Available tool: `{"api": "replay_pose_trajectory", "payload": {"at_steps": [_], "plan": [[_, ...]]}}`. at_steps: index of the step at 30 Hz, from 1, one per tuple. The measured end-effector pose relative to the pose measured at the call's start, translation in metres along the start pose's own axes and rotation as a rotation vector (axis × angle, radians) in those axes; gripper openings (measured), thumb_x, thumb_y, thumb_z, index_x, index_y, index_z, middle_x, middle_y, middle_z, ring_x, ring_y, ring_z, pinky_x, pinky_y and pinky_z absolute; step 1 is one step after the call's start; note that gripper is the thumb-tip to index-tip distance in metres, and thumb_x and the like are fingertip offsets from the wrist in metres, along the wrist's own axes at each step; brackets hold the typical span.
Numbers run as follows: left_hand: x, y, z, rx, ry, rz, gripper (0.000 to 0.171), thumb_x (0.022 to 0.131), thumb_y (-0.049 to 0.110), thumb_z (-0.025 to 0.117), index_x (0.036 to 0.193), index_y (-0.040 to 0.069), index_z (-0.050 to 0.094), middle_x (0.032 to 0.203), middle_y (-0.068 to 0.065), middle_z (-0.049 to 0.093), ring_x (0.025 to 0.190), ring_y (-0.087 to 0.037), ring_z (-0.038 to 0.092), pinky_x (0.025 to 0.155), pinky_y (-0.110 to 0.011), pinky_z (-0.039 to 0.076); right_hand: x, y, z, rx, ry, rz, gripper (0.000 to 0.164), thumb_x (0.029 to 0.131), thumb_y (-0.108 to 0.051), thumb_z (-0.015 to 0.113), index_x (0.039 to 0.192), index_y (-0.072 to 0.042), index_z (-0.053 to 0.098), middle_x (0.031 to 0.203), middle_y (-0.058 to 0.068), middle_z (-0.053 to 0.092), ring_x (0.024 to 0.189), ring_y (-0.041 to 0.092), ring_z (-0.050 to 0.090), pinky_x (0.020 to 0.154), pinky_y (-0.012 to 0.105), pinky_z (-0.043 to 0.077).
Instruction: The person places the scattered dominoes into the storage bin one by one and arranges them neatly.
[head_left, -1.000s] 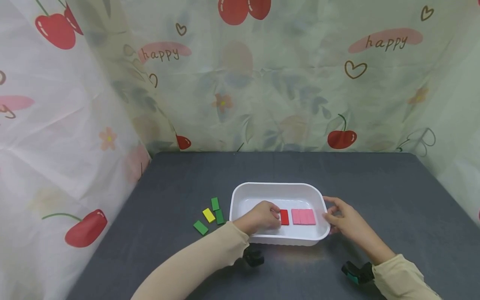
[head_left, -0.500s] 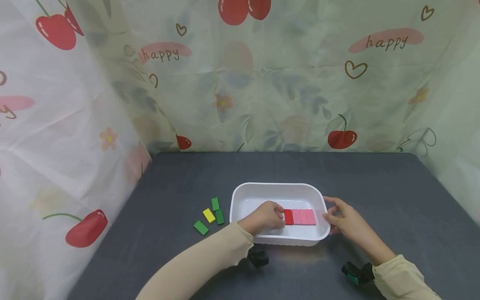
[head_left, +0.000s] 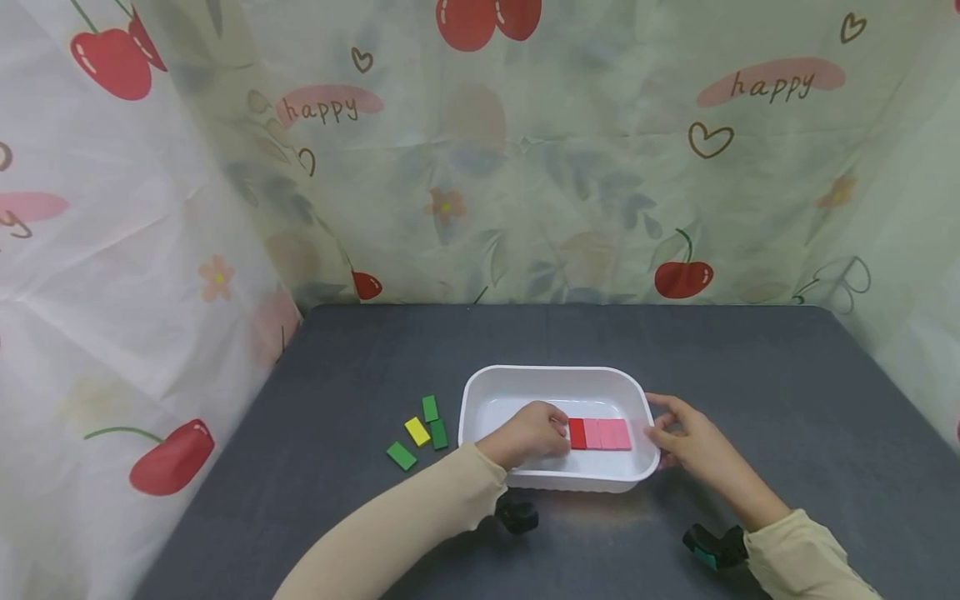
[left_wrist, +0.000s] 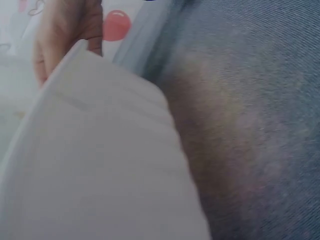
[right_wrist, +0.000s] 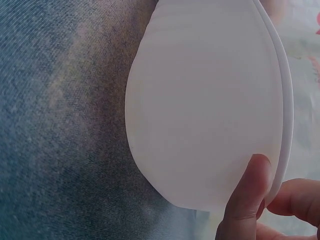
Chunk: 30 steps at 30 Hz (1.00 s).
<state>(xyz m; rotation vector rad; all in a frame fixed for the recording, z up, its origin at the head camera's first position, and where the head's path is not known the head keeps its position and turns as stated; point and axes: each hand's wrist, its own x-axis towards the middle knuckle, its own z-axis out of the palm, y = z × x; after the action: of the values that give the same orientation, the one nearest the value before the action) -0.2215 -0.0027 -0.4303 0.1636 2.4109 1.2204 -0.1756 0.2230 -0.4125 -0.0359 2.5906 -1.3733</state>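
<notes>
In the head view a white plastic tray (head_left: 555,482) lies on the dark table. My left hand (head_left: 528,433) reaches inside it, pinching a small red tile (head_left: 577,433) with curled fingers; part of the tile is covered by the fingertips. Directly right of it, and touching it, pink tiles (head_left: 607,434) lie side by side in a row. My right hand (head_left: 686,433) grips the tray's right end. The right wrist view shows the right thumb (right_wrist: 250,187) on the tray's outer wall (right_wrist: 205,100), with fingers over the rim.
Several loose tiles lie on the table left of the tray: a yellow tile (head_left: 417,431) and green tiles, one green tile (head_left: 402,455) nearest the front. A patterned curtain (head_left: 517,208) hangs behind the table's back edge and along the sides.
My left hand has slid the red tile right, closing the gap to the pink tiles. Over the last half second it stays put. My right hand keeps its place on the tray.
</notes>
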Motion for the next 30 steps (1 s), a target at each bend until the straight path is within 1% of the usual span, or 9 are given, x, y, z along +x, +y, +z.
{"api": "replay_pose_trajectory", "payload": {"at_steps": [5,7,10,13,17,20,24,28,30], "plan": [[-0.002,0.003,-0.013,-0.143,-0.043,0.023,0.039,0.081,-0.002,0.068,0.119,-0.002,0.062,0.093,-0.01,0.066,0.077,-0.016,0.062,0.074,-0.029,0.055,0.0,0.002,0.001,0.006,0.007,-0.019,0.058,0.095,-0.007,0.058,0.144,0.007,0.03,0.099,0.019,0.053,0.068,0.017,0.063,0.061,0.034,0.056],[-0.006,0.005,-0.023,-0.208,-0.073,0.04,0.038,0.084,-0.001,0.066,0.122,-0.001,0.061,0.095,-0.011,0.064,0.082,-0.02,0.065,0.079,-0.032,0.056,0.0,0.002,0.001,0.006,0.011,-0.025,0.058,0.095,-0.007,0.057,0.144,0.008,0.03,0.099,0.019,0.053,0.068,0.017,0.063,0.061,0.036,0.056],[-0.017,0.011,-0.042,-0.239,-0.099,0.086,0.038,0.088,0.005,0.065,0.126,0.002,0.059,0.098,-0.009,0.063,0.094,-0.026,0.065,0.086,-0.036,0.055,0.001,0.003,0.002,0.003,0.015,-0.027,0.058,0.095,-0.006,0.057,0.143,0.008,0.03,0.099,0.02,0.053,0.068,0.017,0.063,0.061,0.036,0.056],[-0.033,0.015,-0.066,-0.24,-0.077,0.143,0.038,0.09,0.011,0.066,0.128,0.007,0.059,0.104,-0.008,0.062,0.1,-0.027,0.064,0.09,-0.037,0.053,0.001,0.003,0.003,0.001,0.021,-0.02,0.057,0.094,-0.006,0.057,0.144,0.007,0.031,0.1,0.019,0.053,0.068,0.017,0.062,0.06,0.035,0.056],[-0.055,0.013,-0.1,-0.238,0.006,0.217,0.039,0.092,0.015,0.066,0.129,0.009,0.057,0.116,-0.012,0.061,0.102,-0.024,0.062,0.091,-0.038,0.053,0.001,0.003,0.003,0.006,0.024,-0.031,0.057,0.094,-0.005,0.057,0.143,0.008,0.031,0.099,0.02,0.052,0.068,0.017,0.063,0.06,0.035,0.056],[-0.067,-0.001,-0.123,-0.219,0.088,0.217,0.039,0.093,0.018,0.064,0.131,0.011,0.056,0.12,-0.012,0.06,0.105,-0.026,0.061,0.091,-0.037,0.052,0.001,0.003,0.002,0.009,0.023,-0.044,0.057,0.095,-0.004,0.057,0.143,0.009,0.03,0.097,0.02,0.052,0.068,0.018,0.063,0.059,0.035,0.057],[-0.074,-0.033,-0.146,-0.193,0.185,0.147,0.038,0.094,0.021,0.063,0.131,0.015,0.055,0.12,-0.01,0.059,0.108,-0.027,0.061,0.094,-0.039,0.05,0.001,0.003,0.002,0.001,0.026,-0.032,0.057,0.095,-0.006,0.057,0.143,0.008,0.03,0.098,0.018,0.052,0.068,0.017,0.062,0.06,0.035,0.056],[-0.075,-0.068,-0.158,-0.144,0.254,0.096,0.038,0.095,0.02,0.061,0.132,0.013,0.054,0.12,-0.012,0.059,0.107,-0.027,0.061,0.095,-0.043,0.049,0.001,0.003,0.002,-0.01,0.027,-0.02,0.057,0.095,-0.006,0.058,0.144,0.007,0.031,0.098,0.018,0.052,0.068,0.017,0.062,0.061,0.036,0.056],[-0.075,-0.084,-0.162,-0.114,0.282,0.074,0.038,0.095,0.019,0.061,0.132,0.01,0.054,0.119,-0.012,0.06,0.103,-0.025,0.062,0.091,-0.042,0.05,0.001,0.003,0.002,-0.013,0.029,-0.012,0.057,0.095,-0.006,0.058,0.144,0.007,0.031,0.098,0.018,0.053,0.068,0.017,0.062,0.061,0.036,0.056]]}}
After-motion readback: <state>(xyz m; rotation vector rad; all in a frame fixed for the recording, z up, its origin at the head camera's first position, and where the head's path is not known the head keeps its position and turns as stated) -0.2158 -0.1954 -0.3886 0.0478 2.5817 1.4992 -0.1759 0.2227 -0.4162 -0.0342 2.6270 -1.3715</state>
